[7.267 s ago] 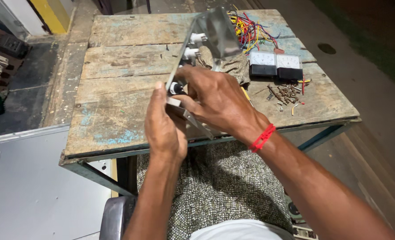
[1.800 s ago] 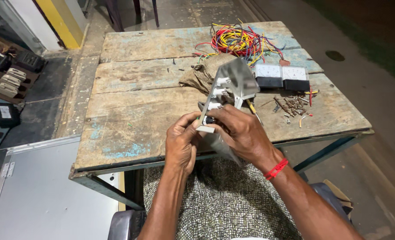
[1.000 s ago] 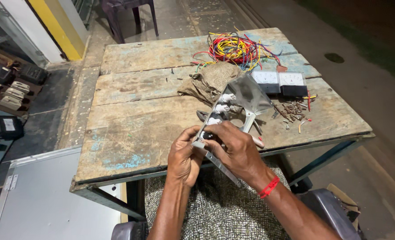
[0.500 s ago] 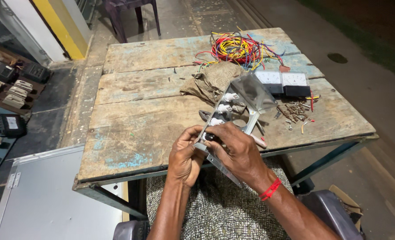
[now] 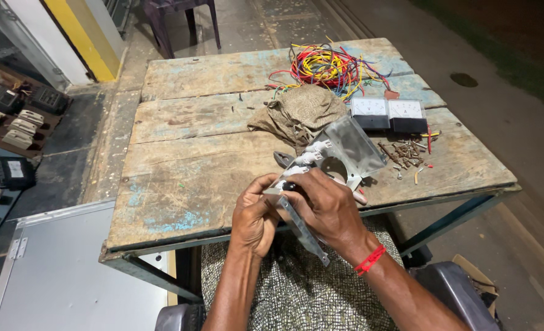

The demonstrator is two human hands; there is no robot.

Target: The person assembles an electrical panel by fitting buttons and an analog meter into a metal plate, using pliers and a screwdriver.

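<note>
Metal panel [image 5: 339, 160] held above near edge of wooden table [image 5: 186, 184], between left hand [image 5: 255, 216] at its near left end and right hand [image 5: 327, 208] over its middle. Behind panel, on table, cloth bag [image 5: 299, 110]; behind that, at far edge, tangle of wires [image 5: 327, 64]. Right of bag, two panel meters [image 5: 387, 114] side by side. In front of meters, scattered screws [image 5: 404, 153]. Pliers [image 5: 283, 159] just left of panel, partly hidden. Left of table, on floor, metal sheet [image 5: 64, 276]. Beyond far edge, chair [image 5: 183, 18].

Panel plate [image 5: 345, 150]: bare sheet metal, dull sheen. Table [image 5: 186, 178]: rough weathered wood, flaking paint. Cloth [image 5: 299, 110] at twelve o'clock: coarse, matt.
</note>
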